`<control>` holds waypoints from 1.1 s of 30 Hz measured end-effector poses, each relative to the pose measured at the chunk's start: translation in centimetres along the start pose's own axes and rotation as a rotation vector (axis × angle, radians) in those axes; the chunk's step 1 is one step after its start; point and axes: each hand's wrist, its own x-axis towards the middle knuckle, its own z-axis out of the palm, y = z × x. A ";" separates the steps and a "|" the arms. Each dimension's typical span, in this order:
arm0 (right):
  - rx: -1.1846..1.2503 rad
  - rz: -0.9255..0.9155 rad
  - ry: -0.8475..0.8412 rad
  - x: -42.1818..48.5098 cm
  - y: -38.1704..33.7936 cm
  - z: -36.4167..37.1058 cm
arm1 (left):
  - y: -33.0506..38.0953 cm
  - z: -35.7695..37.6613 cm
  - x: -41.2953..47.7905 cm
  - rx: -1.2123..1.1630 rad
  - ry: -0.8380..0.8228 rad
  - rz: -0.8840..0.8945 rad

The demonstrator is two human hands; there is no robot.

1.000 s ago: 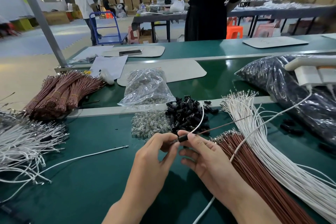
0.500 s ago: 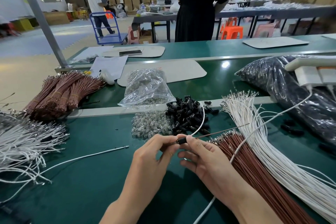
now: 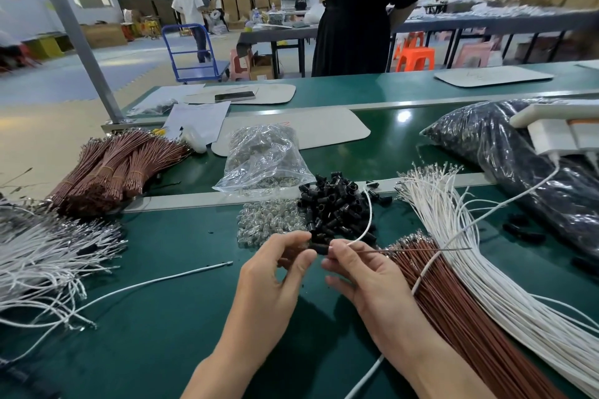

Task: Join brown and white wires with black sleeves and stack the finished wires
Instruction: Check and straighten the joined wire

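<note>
My left hand [image 3: 275, 272] and my right hand [image 3: 366, 272] meet above the green table, pinching a small black sleeve [image 3: 321, 249] between their fingertips. A white wire [image 3: 368, 223] curls up from the sleeve over the black sleeve pile [image 3: 337, 204]. A thin brown wire [image 3: 421, 250] runs from the sleeve to the right, held by my right hand. Loose brown wires [image 3: 460, 311] and white wires [image 3: 470, 253] fan out at the right. Finished wires [image 3: 42, 256] lie heaped at the left.
Silver terminals [image 3: 269, 220] lie beside the sleeves, behind them a clear bag [image 3: 262, 159]. Bundled brown wires [image 3: 113, 168] sit far left, a black bag [image 3: 518, 159] at right. One white wire [image 3: 162, 280] lies loose. A person in black [image 3: 359, 10] stands across the table.
Both hands stayed together on the sleeve. The brown wire's free end dropped from tilted up to nearly level. The person in black stepped left and nearer.
</note>
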 end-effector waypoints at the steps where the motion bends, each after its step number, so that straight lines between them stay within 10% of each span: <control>1: -0.018 -0.023 0.013 0.0 0.1 0.0 | 0.0 0.0 -0.2 0.025 -0.031 -0.031; 11: -0.120 -0.130 0.058 -0.6 0.4 0.5 | 1.0 1.1 -0.3 0.500 -0.143 -0.158; 33: -0.164 -0.056 -0.019 -0.2 0.8 0.3 | 0.2 1.6 -0.3 0.664 -0.160 -0.155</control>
